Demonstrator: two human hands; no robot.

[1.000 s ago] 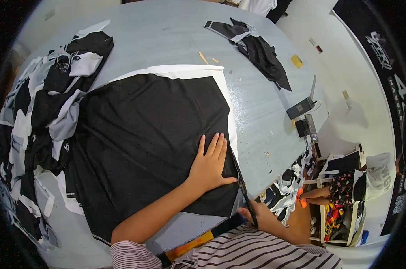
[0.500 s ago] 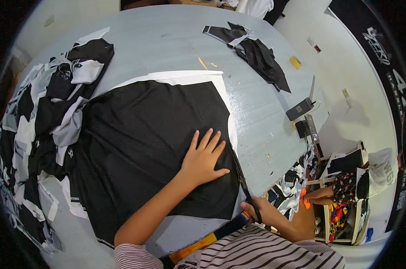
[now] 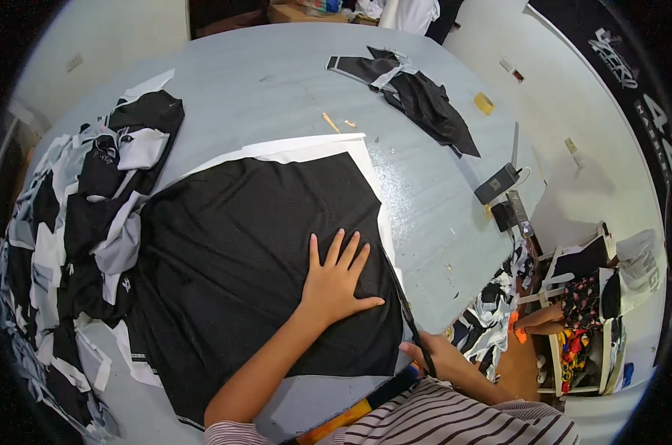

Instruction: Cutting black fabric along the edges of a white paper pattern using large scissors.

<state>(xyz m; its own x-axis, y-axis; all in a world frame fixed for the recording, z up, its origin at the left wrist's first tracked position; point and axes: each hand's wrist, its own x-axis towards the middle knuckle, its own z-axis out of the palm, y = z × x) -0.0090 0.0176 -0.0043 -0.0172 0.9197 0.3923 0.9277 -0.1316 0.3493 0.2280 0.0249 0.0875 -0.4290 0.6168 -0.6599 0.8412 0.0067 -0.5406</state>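
Observation:
A large sheet of black fabric (image 3: 239,245) lies flat on a white layer (image 3: 306,148) on the grey table (image 3: 276,81). My left hand (image 3: 336,282) presses palm-down on the fabric near its right edge, fingers spread. My right hand (image 3: 436,356) is closed around the handles of dark scissors (image 3: 410,322), whose blades run along the fabric's right edge.
A heap of black, grey and white cloth pieces (image 3: 76,230) fills the table's left side. More black garment pieces (image 3: 417,96) lie at the far right, with a roll of yellow tape (image 3: 484,102) and dark boxy devices (image 3: 499,185). Scraps and shelves sit below the table's right edge.
My left hand has slid slightly toward me along the fabric's right edge, still flat. My right hand with the scissors keeps working along that edge.

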